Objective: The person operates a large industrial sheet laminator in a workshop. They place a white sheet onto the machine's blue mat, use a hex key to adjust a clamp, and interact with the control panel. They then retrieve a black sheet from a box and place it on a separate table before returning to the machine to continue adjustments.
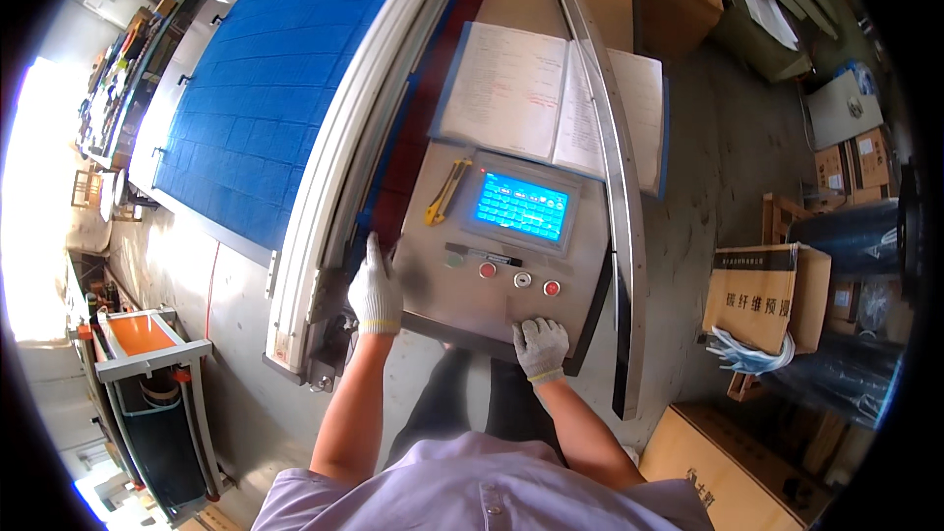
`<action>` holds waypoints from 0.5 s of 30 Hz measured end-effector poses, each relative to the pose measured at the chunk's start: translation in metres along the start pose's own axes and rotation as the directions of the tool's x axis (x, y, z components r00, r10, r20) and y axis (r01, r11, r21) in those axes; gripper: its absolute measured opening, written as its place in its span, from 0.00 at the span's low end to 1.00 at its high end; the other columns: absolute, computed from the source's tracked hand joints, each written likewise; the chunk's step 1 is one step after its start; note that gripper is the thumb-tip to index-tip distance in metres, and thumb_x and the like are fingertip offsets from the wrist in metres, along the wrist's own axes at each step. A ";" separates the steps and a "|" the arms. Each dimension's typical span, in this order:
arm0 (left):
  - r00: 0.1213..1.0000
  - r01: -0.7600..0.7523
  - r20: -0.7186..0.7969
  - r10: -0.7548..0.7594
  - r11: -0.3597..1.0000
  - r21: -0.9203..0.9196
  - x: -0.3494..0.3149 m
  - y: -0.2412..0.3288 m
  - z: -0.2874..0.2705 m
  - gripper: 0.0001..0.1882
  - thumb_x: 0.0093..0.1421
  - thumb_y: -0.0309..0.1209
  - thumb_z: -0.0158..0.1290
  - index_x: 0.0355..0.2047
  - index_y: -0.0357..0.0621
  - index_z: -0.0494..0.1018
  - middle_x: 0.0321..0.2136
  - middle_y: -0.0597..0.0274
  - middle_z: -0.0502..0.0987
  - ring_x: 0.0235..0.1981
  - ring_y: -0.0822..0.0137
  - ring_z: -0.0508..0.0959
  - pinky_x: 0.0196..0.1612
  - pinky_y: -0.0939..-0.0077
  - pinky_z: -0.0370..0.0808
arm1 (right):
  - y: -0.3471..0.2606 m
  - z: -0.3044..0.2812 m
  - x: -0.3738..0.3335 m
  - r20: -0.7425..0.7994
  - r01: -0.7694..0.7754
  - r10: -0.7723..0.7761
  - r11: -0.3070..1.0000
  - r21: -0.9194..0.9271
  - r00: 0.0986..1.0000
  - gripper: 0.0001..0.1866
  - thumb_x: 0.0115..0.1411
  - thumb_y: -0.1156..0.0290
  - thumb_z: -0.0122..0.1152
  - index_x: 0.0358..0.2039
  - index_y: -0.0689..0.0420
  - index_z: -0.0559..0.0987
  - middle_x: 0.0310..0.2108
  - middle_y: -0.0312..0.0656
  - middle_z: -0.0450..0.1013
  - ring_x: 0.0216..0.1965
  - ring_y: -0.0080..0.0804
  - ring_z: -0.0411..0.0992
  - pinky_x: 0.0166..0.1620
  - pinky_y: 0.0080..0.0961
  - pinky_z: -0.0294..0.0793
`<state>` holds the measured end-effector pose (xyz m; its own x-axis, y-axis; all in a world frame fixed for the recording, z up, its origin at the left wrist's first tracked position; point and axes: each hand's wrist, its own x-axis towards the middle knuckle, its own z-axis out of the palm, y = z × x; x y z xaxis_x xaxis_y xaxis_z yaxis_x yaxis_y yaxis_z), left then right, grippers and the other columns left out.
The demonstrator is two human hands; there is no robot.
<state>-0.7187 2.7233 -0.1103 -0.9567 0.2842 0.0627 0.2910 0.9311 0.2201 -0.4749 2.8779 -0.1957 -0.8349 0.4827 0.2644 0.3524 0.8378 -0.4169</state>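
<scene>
White-gloved left hand [376, 293] points forward between white rail [339, 162] and steel control panel [452, 317], fingers extended, pinching nothing visible; right hand [542, 346] rests on panel's near edge, fingers slightly spread, just below row of buttons [522, 280]. Lit screen [521, 206] shows above them, yellow knife [445, 195] at its left, open binder [506, 88] beyond, blue bed [275, 88] across rail. Careful panel work likely calls for light, single-finger presses, eyes on screen, left hand clear of rail.
</scene>
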 end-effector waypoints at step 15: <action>0.920 0.391 0.349 -0.179 0.487 -0.781 0.172 -0.277 -0.069 0.10 0.62 0.19 0.49 0.42 0.34 0.79 0.24 0.64 0.76 0.22 0.73 0.74 0.25 0.79 0.72 | -0.028 0.016 -0.001 -0.052 -0.122 0.116 0.984 -0.128 0.992 0.10 0.55 0.67 0.62 0.22 0.54 0.71 0.23 0.45 0.70 0.28 0.50 0.70 0.32 0.45 0.67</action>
<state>-0.9640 2.4986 -0.0931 -0.9309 0.1742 -0.3210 -0.2353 0.3860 0.8920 -0.4908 2.8498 -0.1977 -0.7652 0.5894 0.2590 0.5027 0.7984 -0.3315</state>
